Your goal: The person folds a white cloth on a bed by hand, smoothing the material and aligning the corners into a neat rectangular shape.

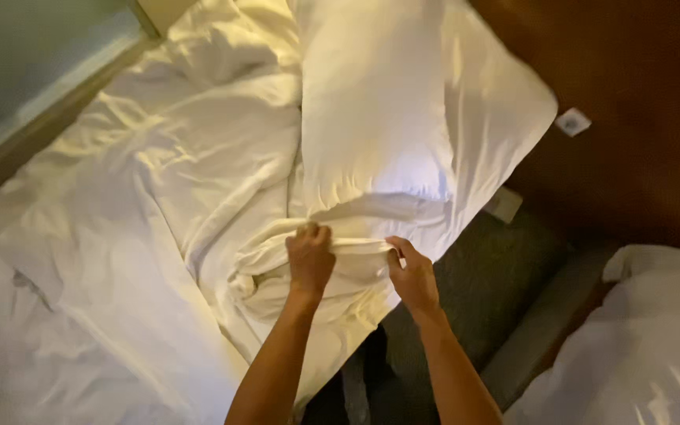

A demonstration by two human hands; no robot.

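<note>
Both the left hand (pixel 309 260) and right hand (pixel 412 275) pinch the bunched edge of a white sheet (pixel 198 181) beside a pillow (pixel 403 102) on the rumpled bed (pixel 57 315).

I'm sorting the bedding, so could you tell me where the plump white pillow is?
In the head view, the plump white pillow lies at top centre on the rumpled white sheet, just beyond both hands.

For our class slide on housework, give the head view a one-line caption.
Left hand and right hand pinch a white pillowcase edge beside a pillow on a rumpled bed.
</note>
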